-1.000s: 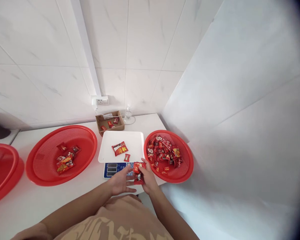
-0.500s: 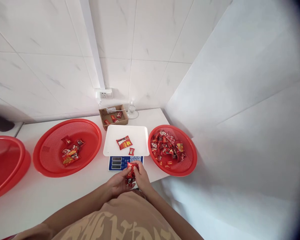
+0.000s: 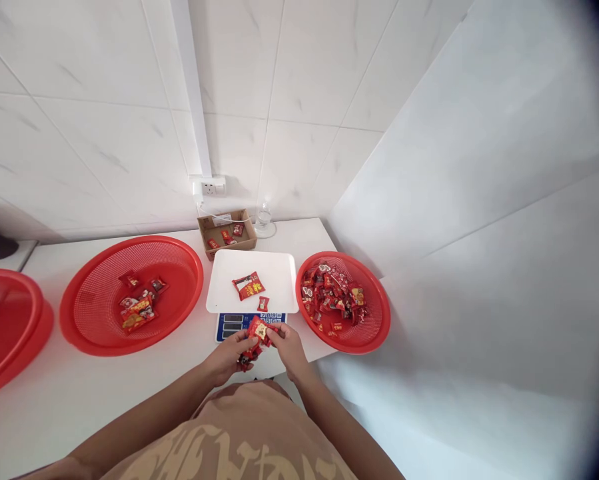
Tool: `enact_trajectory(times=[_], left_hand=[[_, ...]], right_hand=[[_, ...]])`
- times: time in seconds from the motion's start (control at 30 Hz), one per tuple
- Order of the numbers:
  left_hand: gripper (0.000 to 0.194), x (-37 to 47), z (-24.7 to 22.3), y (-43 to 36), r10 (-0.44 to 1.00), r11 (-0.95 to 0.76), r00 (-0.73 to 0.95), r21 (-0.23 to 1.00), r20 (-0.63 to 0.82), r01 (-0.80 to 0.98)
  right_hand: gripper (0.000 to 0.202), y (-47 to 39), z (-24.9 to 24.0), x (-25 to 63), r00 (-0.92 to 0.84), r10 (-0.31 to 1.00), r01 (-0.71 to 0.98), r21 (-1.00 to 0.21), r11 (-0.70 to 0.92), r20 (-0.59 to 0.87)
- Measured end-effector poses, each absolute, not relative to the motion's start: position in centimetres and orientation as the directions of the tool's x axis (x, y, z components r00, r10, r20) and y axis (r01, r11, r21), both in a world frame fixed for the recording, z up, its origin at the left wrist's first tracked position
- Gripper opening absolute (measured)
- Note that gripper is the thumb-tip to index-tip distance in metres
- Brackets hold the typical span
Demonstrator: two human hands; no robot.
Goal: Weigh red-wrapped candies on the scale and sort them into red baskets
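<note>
Site reads as a weighing corner in a workroom or shop; cannot tell which. A digital scale (image 3: 226,270) with blue keypad panel (image 3: 252,320) sits on a white table (image 3: 124,380) at centre frame, red mesh baskets (image 3: 179,293) of red-wrapped packets (image 3: 332,293) to left and right. Marble-patterned wall tiles (image 3: 234,60) fill the upper frame, a plugged-in wall socket (image 3: 209,187) low among them, a cardboard box (image 3: 242,245) beneath.
</note>
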State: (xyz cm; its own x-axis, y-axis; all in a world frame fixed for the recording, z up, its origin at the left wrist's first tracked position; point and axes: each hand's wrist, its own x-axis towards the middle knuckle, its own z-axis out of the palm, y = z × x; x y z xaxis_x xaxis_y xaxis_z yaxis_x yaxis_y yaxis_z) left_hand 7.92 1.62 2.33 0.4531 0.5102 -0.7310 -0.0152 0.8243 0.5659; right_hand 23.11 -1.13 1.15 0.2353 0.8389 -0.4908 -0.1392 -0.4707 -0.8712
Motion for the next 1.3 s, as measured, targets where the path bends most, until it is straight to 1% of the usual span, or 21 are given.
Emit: enact_trajectory(times=[0.17,0.23,0.3,0.33,0.4,0.47,0.53,0.6,0.67,0.73,0.77,0.83,0.9,0.93,0.97,1.0,1.07,1.1,1.17,1.23,1.3], left_hand=[[0.046,7.4,2.2,1.6,0.456,0.867,0.442,0.497,-0.772,-0.027],[0.047,7.1,2.0,1.6,0.452,0.870,0.444,0.492,-0.773,-0.029],[0.047,6.8,1.8,1.7,0.455,0.870,0.441,0.492,-0.774,-0.034],[0.047,6.7,1.7,1.7,0.459,0.868,0.440,0.496,-0.772,-0.034],[0.046,6.5,1.6,1.8,0.475,0.855,0.437,0.519,-0.764,-0.022],[0.044,6.5,1.6,2.0,0.492,0.836,0.438,0.548,-0.752,0.002],[0.043,6.6,1.7,2.1,0.499,0.823,0.442,0.567,-0.745,0.027],[0.043,6.6,1.8,2.2,0.494,0.819,0.445,0.571,-0.747,0.048],[0.046,6.6,1.9,2.3,0.492,0.818,0.442,0.572,-0.750,0.062],[0.048,6.5,1.8,2.4,0.492,0.822,0.431,0.567,-0.756,0.058],[0.049,6.4,1.7,2.5,0.492,0.826,0.424,0.562,-0.761,0.051],[0.050,6.1,1.5,2.5,0.486,0.836,0.409,0.548,-0.772,0.040],[0.050,5.9,1.2,2.5,0.478,0.846,0.402,0.533,-0.781,0.031],[0.050,5.8,1.1,2.5,0.474,0.849,0.402,0.528,-0.783,0.029],[0.049,5.7,1.0,2.5,0.472,0.849,0.405,0.527,-0.783,0.028],[0.049,5.7,1.0,2.5,0.474,0.847,0.409,0.531,-0.780,0.031],[0.047,5.7,0.9,2.4,0.479,0.835,0.421,0.547,-0.771,0.053],[0.046,5.7,0.9,2.4,0.481,0.827,0.428,0.558,-0.765,0.067],[0.045,5.7,1.0,2.3,0.473,0.819,0.455,0.567,-0.755,0.090],[0.043,5.7,1.0,2.3,0.455,0.821,0.484,0.563,-0.747,0.096],[0.043,5.6,1.1,2.2,0.439,0.828,0.505,0.553,-0.743,0.094]], right_hand=[[0.035,1.4,1.3,24.0,0.277,0.758,-0.314,-0.801,-0.509,-0.590],[0.040,2.4,1.7,24.4,0.257,0.755,-0.405,-0.777,-0.483,-0.603],[0.045,2.9,2.0,24.6,0.233,0.748,-0.429,-0.756,-0.495,-0.622],[0.046,2.9,2.2,24.6,0.217,0.742,-0.400,-0.751,-0.525,-0.634],[0.046,2.2,2.3,24.3,0.135,0.736,-0.267,-0.739,-0.618,-0.664],[0.041,1.1,2.2,23.8,-0.035,0.727,-0.095,-0.722,-0.685,-0.685],[0.034,0.0,2.0,23.3,-0.152,0.709,0.039,-0.721,-0.691,-0.688],[0.029,-0.7,1.7,22.9,-0.141,0.713,0.093,-0.726,-0.681,-0.687],[0.028,-0.8,1.3,22.9,-0.067,0.727,0.095,-0.730,-0.677,-0.683],[0.030,-0.4,1.0,23.3,-0.007,0.738,0.064,-0.737,-0.673,-0.675],[0.031,0.0,1.0,23.6,0.018,0.750,0.021,-0.750,-0.661,-0.661],[0.035,0.9,1.2,24.1,0.065,0.775,-0.140,-0.775,-0.616,-0.628],[0.045,1.7,1.7,24.5,0.107,0.774,-0.306,-0.762,-0.571,-0.624],[0.050,1.9,1.9,24.5,0.124,0.761,-0.338,-0.749,-0.570,-0.636],[0.054,2.0,2.1,24.4,0.133,0.747,-0.321,-0.741,-0.589,-0.651],[0.056,1.9,2.3,24.2,0.125,0.738,-0.261,-0.740,-0.620,-0.663],[0.053,1.4,2.4,23.5,0.037,0.741,-0.088,-0.741,-0.665,-0.670],[0.051,1.0,2.4,23.1,-0.026,0.749,-0.008,-0.749,-0.663,-0.662],[0.049,0.2,2.3,22.2,-0.132,0.764,0.113,-0.775,-0.621,-0.631],[0.047,-0.4,2.2,21.5,-0.163,0.785,0.181,-0.801,-0.571,-0.597],[0.040,-0.6,2.2,21.1,-0.169,0.812,0.204,-0.826,-0.526,-0.559]])
